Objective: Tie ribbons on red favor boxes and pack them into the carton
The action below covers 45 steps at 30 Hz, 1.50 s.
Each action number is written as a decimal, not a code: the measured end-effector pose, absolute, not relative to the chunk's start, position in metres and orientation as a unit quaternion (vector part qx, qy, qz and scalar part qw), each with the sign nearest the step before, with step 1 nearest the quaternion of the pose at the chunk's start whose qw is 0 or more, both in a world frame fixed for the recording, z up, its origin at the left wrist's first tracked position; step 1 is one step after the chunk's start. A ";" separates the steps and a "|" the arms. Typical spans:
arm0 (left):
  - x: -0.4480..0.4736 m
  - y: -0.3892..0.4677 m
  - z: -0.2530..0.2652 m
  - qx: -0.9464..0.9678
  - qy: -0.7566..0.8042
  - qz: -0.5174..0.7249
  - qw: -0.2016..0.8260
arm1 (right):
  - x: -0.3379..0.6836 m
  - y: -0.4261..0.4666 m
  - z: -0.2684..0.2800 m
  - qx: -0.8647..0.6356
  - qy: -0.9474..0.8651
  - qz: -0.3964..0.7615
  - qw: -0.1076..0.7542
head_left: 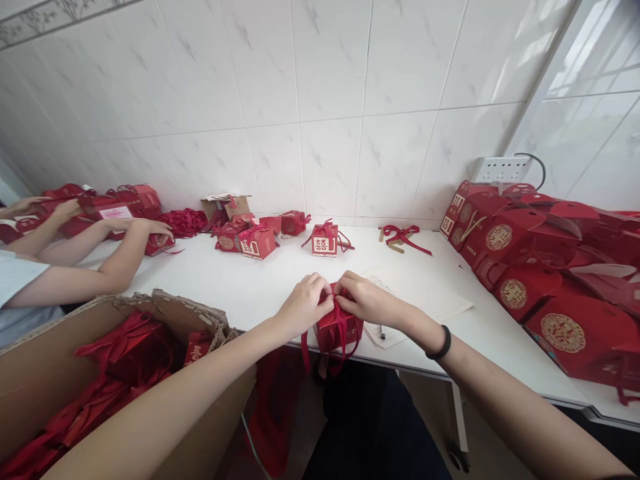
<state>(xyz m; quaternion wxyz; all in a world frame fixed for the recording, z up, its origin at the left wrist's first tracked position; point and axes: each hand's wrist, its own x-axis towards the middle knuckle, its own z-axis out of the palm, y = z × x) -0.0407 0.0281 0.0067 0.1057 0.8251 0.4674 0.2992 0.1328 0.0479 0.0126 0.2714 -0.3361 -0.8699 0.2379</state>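
Note:
A small red gift box [327, 335] sits at the table's front edge, straight ahead of me. Dark red ribbon [342, 327] crosses its top, and its loose ends hang over the edge. My left hand [309, 301] pinches the ribbon at the top of the box from the left. From the right, my right hand [365, 299] pinches the same ribbon, with fingertips close to those of the left. The knot between the fingers is hidden. Just behind stands a finished-looking red box with a bow [325, 241].
An open cardboard carton [200, 309] holds ribboned red boxes at left. A heap of red boxes [535, 267] fills the right side. Ribbon pieces [400, 235] and paper sheets [425, 303] lie on the table. Other people's arms [107, 257] reach among boxes at far left.

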 end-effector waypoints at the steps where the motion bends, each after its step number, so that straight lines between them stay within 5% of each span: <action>1: -0.041 0.028 0.006 0.826 0.466 0.298 0.109 | 0.132 0.048 0.013 -0.342 -0.863 0.253 0.274; 12: -0.035 0.027 0.003 0.853 0.444 0.244 0.129 | 0.136 0.054 0.011 -0.319 -0.785 0.468 0.251; 45: -0.043 0.030 0.003 0.867 0.356 0.267 0.226 | 0.152 0.060 0.001 -0.223 -0.759 0.549 0.270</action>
